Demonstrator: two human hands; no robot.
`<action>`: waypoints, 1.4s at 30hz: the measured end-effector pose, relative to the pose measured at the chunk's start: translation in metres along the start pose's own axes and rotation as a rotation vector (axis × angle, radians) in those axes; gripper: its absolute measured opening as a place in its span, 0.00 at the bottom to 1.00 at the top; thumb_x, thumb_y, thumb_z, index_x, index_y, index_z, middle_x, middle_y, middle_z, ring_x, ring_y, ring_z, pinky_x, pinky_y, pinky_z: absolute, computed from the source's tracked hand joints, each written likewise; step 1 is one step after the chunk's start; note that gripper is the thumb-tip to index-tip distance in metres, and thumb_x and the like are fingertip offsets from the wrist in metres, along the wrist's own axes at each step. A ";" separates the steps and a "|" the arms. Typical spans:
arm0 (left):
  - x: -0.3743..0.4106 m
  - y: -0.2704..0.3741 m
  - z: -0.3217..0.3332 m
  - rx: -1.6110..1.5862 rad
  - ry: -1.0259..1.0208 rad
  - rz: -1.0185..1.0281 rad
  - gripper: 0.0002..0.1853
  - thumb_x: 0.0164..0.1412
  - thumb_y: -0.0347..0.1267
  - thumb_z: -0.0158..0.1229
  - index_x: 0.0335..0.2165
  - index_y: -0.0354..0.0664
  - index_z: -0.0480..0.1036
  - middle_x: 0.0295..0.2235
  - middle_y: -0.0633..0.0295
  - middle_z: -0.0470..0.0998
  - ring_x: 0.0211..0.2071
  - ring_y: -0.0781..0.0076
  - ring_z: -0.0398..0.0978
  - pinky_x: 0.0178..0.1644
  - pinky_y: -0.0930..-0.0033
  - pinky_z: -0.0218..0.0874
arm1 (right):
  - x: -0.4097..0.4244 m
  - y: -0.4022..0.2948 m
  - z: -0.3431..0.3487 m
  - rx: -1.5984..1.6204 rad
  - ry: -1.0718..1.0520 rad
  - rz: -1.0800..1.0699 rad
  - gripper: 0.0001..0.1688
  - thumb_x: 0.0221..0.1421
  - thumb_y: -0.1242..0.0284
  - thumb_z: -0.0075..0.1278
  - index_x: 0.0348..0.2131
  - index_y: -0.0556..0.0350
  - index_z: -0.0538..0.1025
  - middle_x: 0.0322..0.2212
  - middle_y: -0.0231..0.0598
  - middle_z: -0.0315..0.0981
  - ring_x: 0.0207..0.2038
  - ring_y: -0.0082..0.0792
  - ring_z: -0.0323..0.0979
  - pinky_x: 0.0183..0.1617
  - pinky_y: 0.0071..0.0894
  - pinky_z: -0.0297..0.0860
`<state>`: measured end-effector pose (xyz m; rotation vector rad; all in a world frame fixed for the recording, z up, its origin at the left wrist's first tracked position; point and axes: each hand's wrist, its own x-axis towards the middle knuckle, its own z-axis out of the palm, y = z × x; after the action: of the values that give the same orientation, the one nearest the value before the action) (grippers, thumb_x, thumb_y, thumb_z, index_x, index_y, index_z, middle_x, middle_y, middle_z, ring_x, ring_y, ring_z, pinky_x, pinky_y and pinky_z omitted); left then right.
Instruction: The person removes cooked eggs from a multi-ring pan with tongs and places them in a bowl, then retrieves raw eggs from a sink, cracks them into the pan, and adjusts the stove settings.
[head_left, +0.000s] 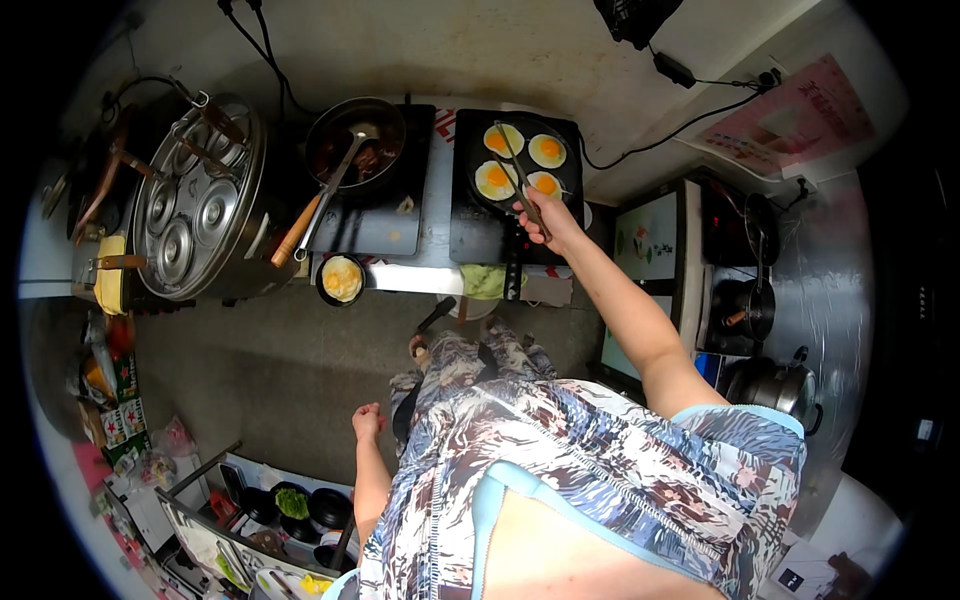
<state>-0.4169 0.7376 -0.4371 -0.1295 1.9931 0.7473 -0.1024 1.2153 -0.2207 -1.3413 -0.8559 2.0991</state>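
Note:
My right hand (551, 218) grips a pair of metal tongs (516, 174). Their two arms reach out apart over a dark flat frying pan (525, 196). Several fried eggs with bright yolks lie in it, among them one egg (547, 150) at the far right. The near right egg (541, 182) is partly hidden by my hand and the tongs. The pan sits on a black cooktop (480, 232), its handle pointing towards me. My left hand (367, 421) hangs low at my side with its fingers curled, and no object shows in it.
Left of the eggs, a pot of dark sauce (352, 161) holds a ladle (346, 169). A small black bowl (361, 283) with cooked egg stands at the counter's edge. Further left is a large steel steamer (225, 259). A green cloth (484, 282) lies by the pan handle.

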 end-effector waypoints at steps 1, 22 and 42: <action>-0.001 0.000 0.000 0.001 -0.001 -0.003 0.08 0.57 0.34 0.58 0.33 0.42 0.70 0.24 0.66 0.73 0.20 0.74 0.72 0.19 0.72 0.62 | 0.003 0.003 0.004 0.034 0.002 -0.015 0.24 0.64 0.57 0.36 0.34 0.63 0.67 0.17 0.35 0.63 0.12 0.20 0.55 0.11 0.20 0.51; -0.004 0.007 0.013 0.001 -0.021 -0.006 0.07 0.57 0.33 0.58 0.31 0.41 0.70 0.22 0.66 0.72 0.18 0.74 0.70 0.17 0.72 0.61 | -0.026 -0.028 -0.001 0.069 0.044 0.107 0.25 0.63 0.57 0.38 0.31 0.65 0.69 0.18 0.37 0.65 0.13 0.19 0.57 0.12 0.18 0.52; -0.003 0.019 0.020 0.027 -0.031 0.035 0.07 0.57 0.32 0.58 0.29 0.41 0.70 0.21 0.67 0.71 0.16 0.76 0.68 0.16 0.74 0.60 | -0.034 -0.065 -0.019 -0.528 0.232 0.027 0.27 0.58 0.56 0.44 0.25 0.66 0.69 0.13 0.40 0.65 0.09 0.24 0.58 0.10 0.25 0.54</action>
<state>-0.4080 0.7637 -0.4330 -0.0666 1.9794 0.7399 -0.0665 1.2396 -0.1583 -1.8230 -1.3502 1.7486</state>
